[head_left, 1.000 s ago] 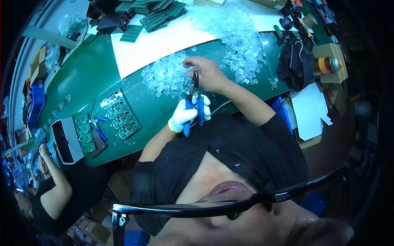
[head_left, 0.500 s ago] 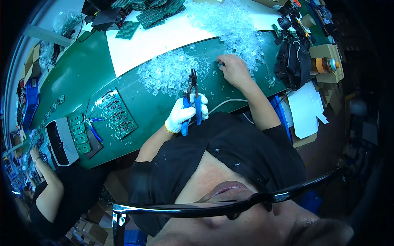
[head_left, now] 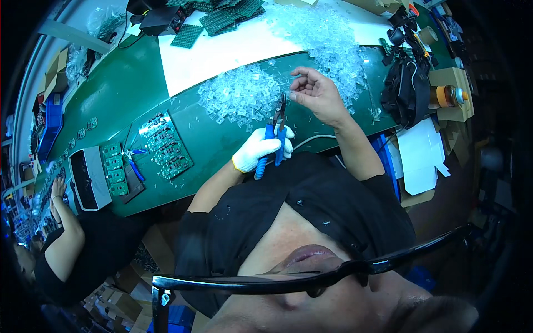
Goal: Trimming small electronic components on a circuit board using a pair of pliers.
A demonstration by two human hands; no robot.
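Note:
My left hand (head_left: 254, 151), in a white knit glove, is closed around the blue handles of a pair of side cutters (head_left: 279, 119). Their dark jaws point away from me, up to the thumb tip of my right hand (head_left: 323, 101). That hand is bare, its fingers curled and thumb and fingertips drawn together; what they pinch is too small to make out. A heap of small clear plastic pieces (head_left: 236, 95) lies just left of the jaws. Beyond my right hand spreads a larger pile of similar clear pieces (head_left: 336, 55).
Green circuit boards (head_left: 166, 147) and another blue-handled cutter (head_left: 135, 166) lie left, beside a grey box (head_left: 91, 180). A co-worker's arm (head_left: 66, 238) is at far left. A black bag (head_left: 402, 91) and a bottle (head_left: 444, 96) stand right. A grey cable (head_left: 311, 137) crosses the near edge.
My right hand has come back from the pile edge to the cutter jaws, its fingers turning upward. The cutters have met it. The whole view has shifted slightly.

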